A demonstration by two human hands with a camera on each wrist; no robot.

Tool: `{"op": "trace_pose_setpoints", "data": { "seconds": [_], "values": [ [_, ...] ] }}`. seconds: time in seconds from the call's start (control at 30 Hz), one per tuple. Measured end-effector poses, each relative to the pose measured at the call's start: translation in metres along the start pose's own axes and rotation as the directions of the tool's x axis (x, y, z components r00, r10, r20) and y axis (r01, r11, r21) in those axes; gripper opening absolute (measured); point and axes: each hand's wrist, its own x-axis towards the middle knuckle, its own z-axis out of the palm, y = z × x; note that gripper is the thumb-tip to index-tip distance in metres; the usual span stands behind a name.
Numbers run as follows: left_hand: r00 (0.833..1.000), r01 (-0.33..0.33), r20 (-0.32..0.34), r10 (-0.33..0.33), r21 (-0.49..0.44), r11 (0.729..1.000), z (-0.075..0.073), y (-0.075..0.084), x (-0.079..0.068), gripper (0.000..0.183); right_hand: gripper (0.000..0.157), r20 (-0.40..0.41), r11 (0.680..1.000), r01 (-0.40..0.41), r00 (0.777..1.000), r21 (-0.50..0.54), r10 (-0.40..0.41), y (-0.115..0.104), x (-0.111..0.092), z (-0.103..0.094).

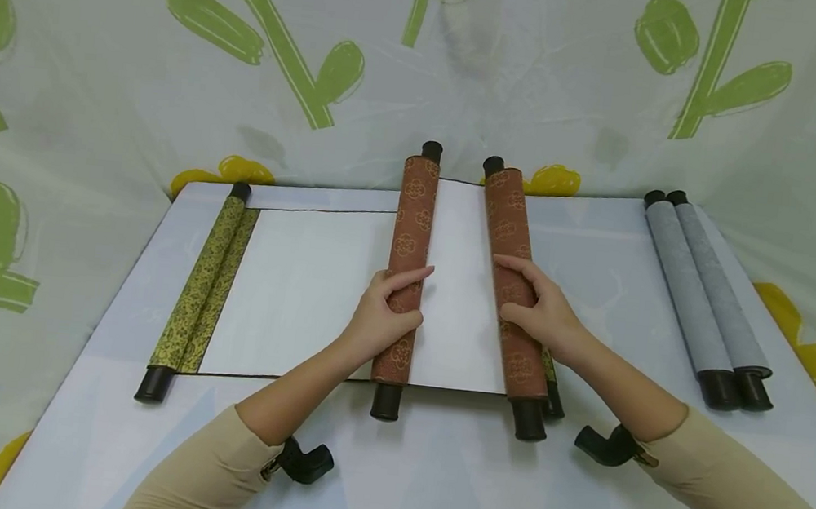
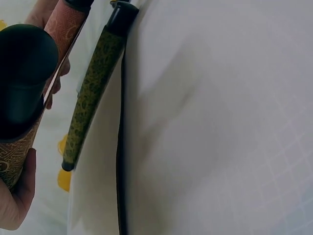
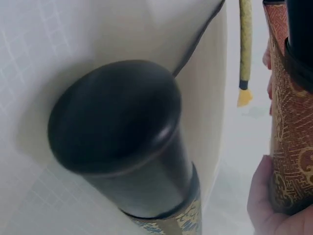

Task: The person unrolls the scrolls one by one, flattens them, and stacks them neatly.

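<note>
A scroll with red-brown patterned rollers and black end knobs is partly unrolled. My left hand [image 1: 387, 316] grips its left roller [image 1: 409, 238], thumb and fingers round the lower half. With my right hand [image 1: 545, 307] I grip the right roller [image 1: 508, 215]. White paper [image 1: 458, 292] spans between the two. Behind and beneath it a green-patterned scroll lies unrolled, its white sheet [image 1: 301, 293] reaching left to a green roller [image 1: 197, 300]. The other green roller is mostly hidden under the right brown one; its black end knob [image 3: 117, 117] looms large in the right wrist view.
Two grey rolled scrolls [image 1: 706, 300] lie side by side at the right of the pale table [image 1: 430, 486]. A curtain with green leaf prints [image 1: 529, 69] hangs behind the table's far edge. Black elbow-shaped pieces [image 1: 607, 446] are fixed at both wrists.
</note>
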Motion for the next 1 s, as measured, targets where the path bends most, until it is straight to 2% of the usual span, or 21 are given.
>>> {"op": "trace_pose_setpoints", "data": {
  "seconds": [0.17, 0.37, 0.53, 0.8, 1.0],
  "values": [
    [0.999, 0.017, -0.030, -0.016, 0.039, 0.999, -0.001, 0.000, 0.000, 0.049, 0.063, -0.056, 1.000, 0.014, 0.998, -0.017, -0.015, 0.000, 0.000, 0.001],
    [0.998, 0.038, -0.045, -0.034, 0.078, 0.996, -0.003, 0.000, 0.001, 0.053, 0.077, -0.110, 0.996, -0.015, 0.994, -0.087, 0.006, 0.002, 0.002, 0.004],
    [0.999, 0.027, -0.025, -0.026, 0.053, 0.998, -0.006, -0.001, 0.001, 0.050, 0.072, -0.110, 0.996, -0.034, 0.994, -0.082, 0.024, 0.002, 0.001, 0.004],
    [1.000, -0.006, -0.018, 0.007, 0.041, 0.999, -0.014, -0.003, -0.003, 0.049, 0.066, -0.082, 0.997, 0.010, 0.996, -0.080, -0.016, 0.000, -0.001, 0.003],
    [0.999, 0.020, -0.025, -0.020, -0.001, 1.000, -0.020, -0.007, -0.003, 0.049, 0.064, -0.035, 0.999, 0.039, 0.999, -0.035, -0.040, 0.002, -0.001, 0.000]
  ]
}}
